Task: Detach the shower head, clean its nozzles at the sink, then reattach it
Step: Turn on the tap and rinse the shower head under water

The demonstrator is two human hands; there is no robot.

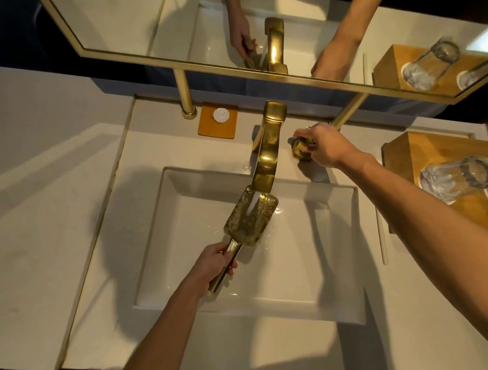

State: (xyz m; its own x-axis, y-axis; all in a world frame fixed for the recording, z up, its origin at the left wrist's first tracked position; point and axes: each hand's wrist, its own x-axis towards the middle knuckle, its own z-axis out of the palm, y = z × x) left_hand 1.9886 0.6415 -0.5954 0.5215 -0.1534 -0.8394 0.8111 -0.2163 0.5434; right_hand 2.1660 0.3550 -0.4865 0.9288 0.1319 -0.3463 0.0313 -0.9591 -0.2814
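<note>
A gold rectangular shower head (250,218) is held face up over the white square sink (164,236), right under the spout of the gold faucet (269,150). A thin stream of water falls onto its nozzle face and spreads over it. My left hand (214,264) grips the shower head's gold handle from below. My right hand (326,145) grips the gold tap handle (300,150) on the counter to the right of the faucet.
A wooden tray (429,154) with upturned glasses (454,179) stands at the right of the counter. An orange coaster holding a small white round thing (220,116) lies behind the sink at the left. A gold-framed mirror (167,58) hangs above on gold posts.
</note>
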